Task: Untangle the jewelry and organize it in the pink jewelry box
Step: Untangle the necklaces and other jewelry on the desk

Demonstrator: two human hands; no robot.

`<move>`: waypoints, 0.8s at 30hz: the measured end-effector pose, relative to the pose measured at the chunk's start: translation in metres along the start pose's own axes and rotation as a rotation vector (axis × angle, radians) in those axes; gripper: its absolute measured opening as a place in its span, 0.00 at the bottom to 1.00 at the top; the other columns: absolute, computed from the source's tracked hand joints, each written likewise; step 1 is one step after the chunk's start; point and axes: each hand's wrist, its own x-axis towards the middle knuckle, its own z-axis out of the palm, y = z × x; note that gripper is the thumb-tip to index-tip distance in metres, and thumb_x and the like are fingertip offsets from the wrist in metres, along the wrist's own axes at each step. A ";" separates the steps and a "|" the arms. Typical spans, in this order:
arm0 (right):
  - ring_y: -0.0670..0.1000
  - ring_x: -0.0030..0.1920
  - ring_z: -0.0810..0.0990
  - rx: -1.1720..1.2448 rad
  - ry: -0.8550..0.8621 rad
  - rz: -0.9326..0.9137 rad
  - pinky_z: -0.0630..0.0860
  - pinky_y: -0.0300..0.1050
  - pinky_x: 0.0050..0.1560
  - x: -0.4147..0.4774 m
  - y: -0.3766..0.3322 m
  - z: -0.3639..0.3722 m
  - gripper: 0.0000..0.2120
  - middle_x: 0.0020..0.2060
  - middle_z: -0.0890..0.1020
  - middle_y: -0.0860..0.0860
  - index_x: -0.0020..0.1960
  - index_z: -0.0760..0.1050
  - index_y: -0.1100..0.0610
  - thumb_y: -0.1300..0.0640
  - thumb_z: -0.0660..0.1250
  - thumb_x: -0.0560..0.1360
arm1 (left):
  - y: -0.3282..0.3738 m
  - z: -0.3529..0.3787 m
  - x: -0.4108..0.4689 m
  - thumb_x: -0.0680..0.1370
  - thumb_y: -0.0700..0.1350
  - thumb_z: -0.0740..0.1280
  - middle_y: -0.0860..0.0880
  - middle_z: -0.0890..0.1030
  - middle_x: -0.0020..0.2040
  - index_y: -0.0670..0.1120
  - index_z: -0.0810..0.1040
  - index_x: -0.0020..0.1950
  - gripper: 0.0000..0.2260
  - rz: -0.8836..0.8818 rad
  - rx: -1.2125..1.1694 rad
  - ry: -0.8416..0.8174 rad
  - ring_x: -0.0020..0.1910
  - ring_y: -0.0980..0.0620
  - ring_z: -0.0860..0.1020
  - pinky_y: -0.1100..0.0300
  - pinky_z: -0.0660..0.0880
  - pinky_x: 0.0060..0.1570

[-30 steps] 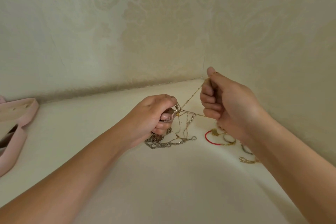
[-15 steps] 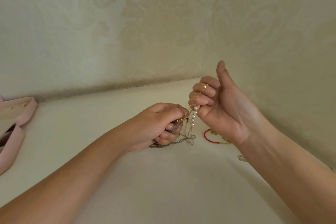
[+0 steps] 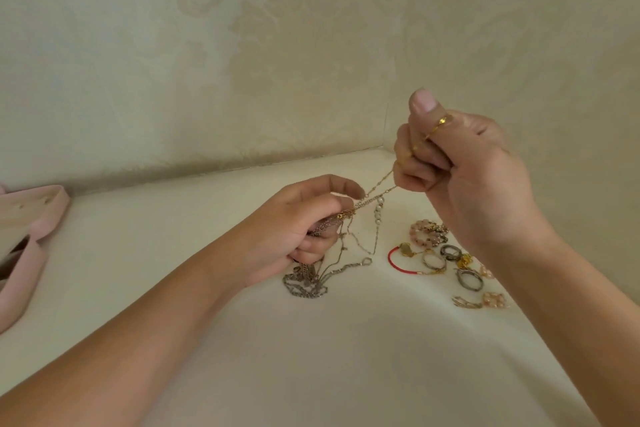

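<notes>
- Left grip low over worktop, fingers curled round tangled chains; silver ends trail onto a heap below.
- Right grip raised, pinching gold chain, taut between both hands; pearls hang off it.
- Pink jewelry box at far left edge, well apart from the tangle.
- Rings and red bracelet lie near right wrist.

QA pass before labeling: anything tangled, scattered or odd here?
Yes. The left hand grips a knotted bunch of chains; one gold chain runs taut to the right hand. Rings and bracelets lie scattered on the table, far from the pink jewelry box at the left edge.
</notes>
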 end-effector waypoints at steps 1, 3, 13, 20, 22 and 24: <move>0.47 0.24 0.58 0.004 -0.015 0.003 0.60 0.37 0.27 0.000 0.000 -0.001 0.24 0.21 0.59 0.44 0.22 0.57 0.51 0.52 0.60 0.75 | 0.001 -0.001 -0.001 0.79 0.39 0.59 0.54 0.59 0.25 0.49 0.79 0.46 0.10 0.013 0.002 -0.013 0.21 0.58 0.55 0.66 0.49 0.21; 0.47 0.25 0.58 -0.007 -0.048 0.008 0.61 0.37 0.28 -0.001 0.000 -0.001 0.25 0.22 0.58 0.44 0.23 0.55 0.51 0.51 0.60 0.75 | 0.001 -0.002 -0.002 0.77 0.43 0.62 0.54 0.58 0.24 0.49 0.81 0.46 0.08 0.028 0.000 -0.046 0.21 0.58 0.54 0.66 0.49 0.21; 0.50 0.26 0.59 -0.208 -0.167 -0.055 0.60 0.46 0.32 -0.007 -0.003 -0.001 0.28 0.20 0.62 0.45 0.23 0.60 0.62 0.44 0.69 0.67 | 0.002 -0.006 -0.002 0.66 0.47 0.72 0.54 0.58 0.24 0.49 0.85 0.36 0.04 0.100 0.005 -0.063 0.20 0.58 0.53 0.67 0.49 0.21; 0.47 0.24 0.57 -0.685 -0.225 -0.053 0.56 0.40 0.24 -0.011 -0.015 -0.011 0.19 0.23 0.58 0.54 0.26 0.59 0.62 0.60 0.65 0.70 | -0.002 -0.010 0.002 0.66 0.47 0.72 0.51 0.64 0.24 0.46 0.85 0.38 0.06 0.165 0.093 0.202 0.21 0.57 0.56 0.66 0.53 0.21; 0.45 0.22 0.61 -0.842 -0.271 -0.039 0.59 0.37 0.24 -0.011 -0.017 -0.013 0.19 0.22 0.65 0.52 0.27 0.67 0.62 0.54 0.65 0.72 | -0.002 -0.013 0.003 0.70 0.45 0.72 0.52 0.62 0.23 0.47 0.85 0.38 0.04 0.191 0.087 0.285 0.21 0.56 0.56 0.67 0.54 0.21; 0.46 0.22 0.68 -0.964 -0.228 -0.048 0.63 0.33 0.25 -0.010 -0.016 -0.012 0.21 0.24 0.72 0.45 0.29 0.76 0.57 0.47 0.63 0.77 | -0.001 -0.014 0.004 0.70 0.45 0.72 0.52 0.62 0.23 0.47 0.86 0.38 0.03 0.214 0.090 0.340 0.21 0.55 0.56 0.67 0.55 0.21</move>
